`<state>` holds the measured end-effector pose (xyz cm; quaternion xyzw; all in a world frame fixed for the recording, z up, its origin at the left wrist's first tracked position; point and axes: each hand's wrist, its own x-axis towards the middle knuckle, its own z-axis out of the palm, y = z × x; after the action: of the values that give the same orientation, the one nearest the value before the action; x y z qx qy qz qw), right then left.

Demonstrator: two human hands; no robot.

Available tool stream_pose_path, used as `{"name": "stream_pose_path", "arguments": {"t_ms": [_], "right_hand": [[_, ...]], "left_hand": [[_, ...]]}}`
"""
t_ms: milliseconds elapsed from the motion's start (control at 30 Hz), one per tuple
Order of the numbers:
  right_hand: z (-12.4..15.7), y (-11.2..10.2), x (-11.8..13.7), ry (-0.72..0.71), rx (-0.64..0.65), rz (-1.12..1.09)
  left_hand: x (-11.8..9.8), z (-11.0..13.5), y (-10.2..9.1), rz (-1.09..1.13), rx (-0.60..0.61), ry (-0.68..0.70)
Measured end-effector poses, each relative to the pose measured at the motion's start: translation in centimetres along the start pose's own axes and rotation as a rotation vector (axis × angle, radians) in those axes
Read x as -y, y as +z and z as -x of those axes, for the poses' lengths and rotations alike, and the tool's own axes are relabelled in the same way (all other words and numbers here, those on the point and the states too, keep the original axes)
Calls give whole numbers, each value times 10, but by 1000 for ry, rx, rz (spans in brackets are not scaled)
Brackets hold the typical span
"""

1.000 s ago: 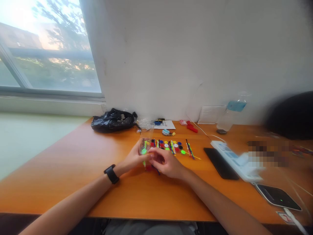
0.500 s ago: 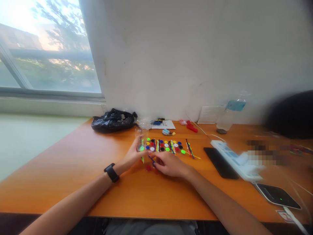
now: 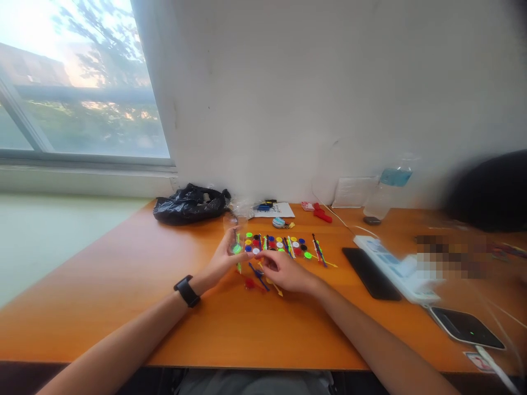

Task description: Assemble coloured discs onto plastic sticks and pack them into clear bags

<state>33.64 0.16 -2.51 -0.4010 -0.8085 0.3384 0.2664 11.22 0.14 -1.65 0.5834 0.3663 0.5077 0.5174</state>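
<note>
My left hand, a black watch on its wrist, is closed round a small clear plastic cup with a green disc showing in it. My right hand rests on the orange table just right of the cup, fingers curled and pinched at a thin blue stick. A red piece and a yellow stick lie beside it. Beyond the hands lies a row of small coloured discs and sticks.
A black plastic bag sits at the back left. A water bottle, a white power strip, a black phone and another dark device lie to the right. A dark blurred shape is at the far right.
The cup in my left hand has shifted a little left and away. My right hand has drawn back from the cup, uncovering the blue, red and yellow pieces on the table.
</note>
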Motion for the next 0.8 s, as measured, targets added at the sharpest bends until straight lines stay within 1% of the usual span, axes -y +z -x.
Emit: {"name": "stream_pose_path", "arguments": {"t_ms": [167, 333, 400, 567, 700, 800], "right_hand": [[-4, -3, 7, 3, -118, -237], [-7, -9, 11, 13, -162, -467], [-8, -11, 11, 17, -206, -533], [-9, -18, 9, 75, -324, -713], [-10, -27, 10, 78, -462, -765], [-13, -30, 8, 21, -569, -689]], "left_hand": [[1, 0, 0, 31, 36, 11], [1, -1, -1, -39, -4, 44], [-2, 0, -2, -57, 22, 51], [-4, 1, -2, -116, 69, 151], [5, -3, -5, -177, 73, 244], [12, -6, -8, -245, 31, 296]]}}
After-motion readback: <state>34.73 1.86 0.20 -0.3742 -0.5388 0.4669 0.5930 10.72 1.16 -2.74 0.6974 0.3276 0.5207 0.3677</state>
